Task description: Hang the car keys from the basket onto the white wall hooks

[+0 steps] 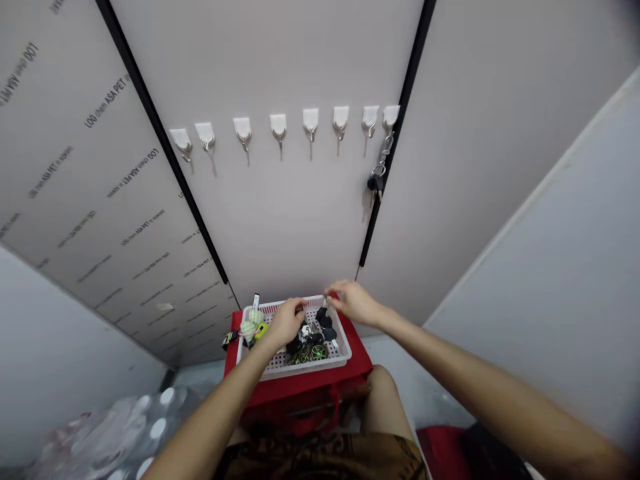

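Note:
A white plastic basket [310, 371] holds several bunches of keys and trinkets. My right hand [354, 301] is at its back right corner, thumb and fingers pinched together at the top of a bunch of black-headed keys [326, 321]. Over the basket's middle, my left hand [286, 324] has its fingers curled, with something dark at the fingertips; what it is stays hidden. Below that hand lie dark keys and a green-and-bronze wheel-shaped trinket [319, 352]. On the left side of the basket are pale green knitted balls [249, 328] and a yellow-green round item [261, 331].
A red box [357, 363] supports the basket near my knees. Along the wall runs a row of white adhesive hooks [278, 127]; keys with a black head [375, 182] hang from the rightmost. Wrapped bottles [159, 428] stand at lower left, a red item [443, 450] at lower right.

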`<control>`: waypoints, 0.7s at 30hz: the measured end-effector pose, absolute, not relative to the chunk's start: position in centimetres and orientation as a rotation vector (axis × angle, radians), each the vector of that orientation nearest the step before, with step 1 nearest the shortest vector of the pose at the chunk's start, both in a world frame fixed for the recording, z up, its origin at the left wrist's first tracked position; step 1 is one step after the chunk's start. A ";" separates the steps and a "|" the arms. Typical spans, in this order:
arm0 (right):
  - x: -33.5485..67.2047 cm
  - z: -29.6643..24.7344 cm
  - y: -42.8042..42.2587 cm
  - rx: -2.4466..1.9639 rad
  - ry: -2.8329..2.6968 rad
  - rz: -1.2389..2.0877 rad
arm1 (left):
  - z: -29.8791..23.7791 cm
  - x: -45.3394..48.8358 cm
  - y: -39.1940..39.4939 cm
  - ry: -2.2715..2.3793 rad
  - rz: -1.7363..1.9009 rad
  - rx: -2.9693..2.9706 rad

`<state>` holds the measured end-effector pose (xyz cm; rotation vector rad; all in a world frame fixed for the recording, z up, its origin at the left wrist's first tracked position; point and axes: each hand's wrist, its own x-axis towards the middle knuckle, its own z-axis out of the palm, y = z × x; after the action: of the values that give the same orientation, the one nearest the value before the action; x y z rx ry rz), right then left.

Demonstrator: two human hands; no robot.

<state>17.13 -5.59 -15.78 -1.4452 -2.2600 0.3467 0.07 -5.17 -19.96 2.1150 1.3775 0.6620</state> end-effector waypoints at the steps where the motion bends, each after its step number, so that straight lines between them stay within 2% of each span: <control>1: 16.4 -17.0 -6.2 -1.467 -2.394 0.307 | -20.9 -0.2 -5.6 1.379 0.631 2.173; 7: 14.9 -19.5 -6.4 -1.505 -2.747 -0.144 | -23.1 -0.1 -7.1 1.316 0.556 2.417; 11: 14.4 -19.8 -6.0 -1.515 -2.796 -0.251 | -22.8 -0.2 -7.5 1.308 0.525 2.411; 15: 14.4 -19.2 -5.8 -1.517 -2.764 -0.086 | -22.7 -0.4 -7.8 1.282 0.467 2.397; 21: 15.3 -17.7 -5.7 -1.461 -2.215 0.555 | -22.8 -0.1 -7.2 1.273 0.716 2.039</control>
<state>15.28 -5.73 -17.72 -1.4606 -2.2151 0.5545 -0.09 -7.18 -22.81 2.0389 1.2728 0.7164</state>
